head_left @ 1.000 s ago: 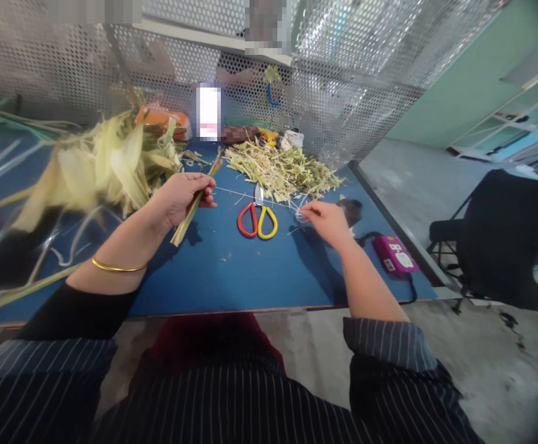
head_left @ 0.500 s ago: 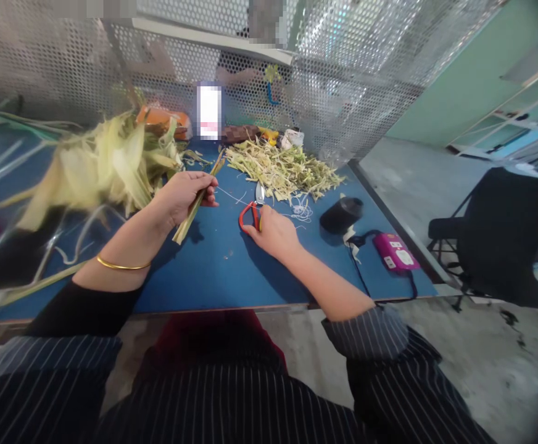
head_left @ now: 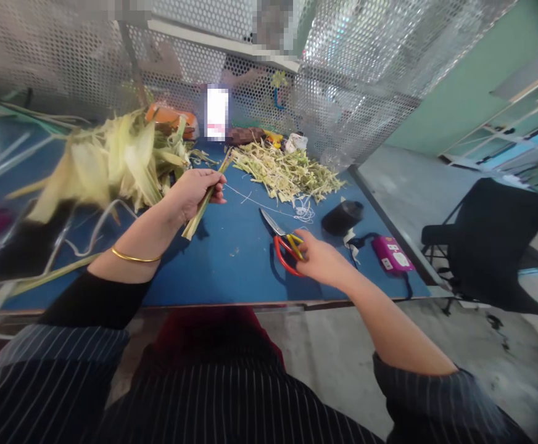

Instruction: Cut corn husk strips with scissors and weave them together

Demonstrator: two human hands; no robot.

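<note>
My left hand is closed on a narrow bundle of corn husk, which slants up and away above the blue tabletop. From that hand a thin white thread runs right to a loose tangle of thread on the table. Low over the front of the table, my right hand grips scissors with red and yellow handles. Their blades lie close together and point away to the left, apart from the thread. Some fingers of the right hand are hidden behind the handles.
Large corn husks are heaped on the left, and husk scraps at the back. A black cylinder and a purple pack lie on the right. A lit phone stands before the perforated metal screen. A black chair is beyond.
My right hand has drawn the scissors away from the thread, toward me and to the right. The left hand still holds the husk bundle. The view has shifted slightly.
</note>
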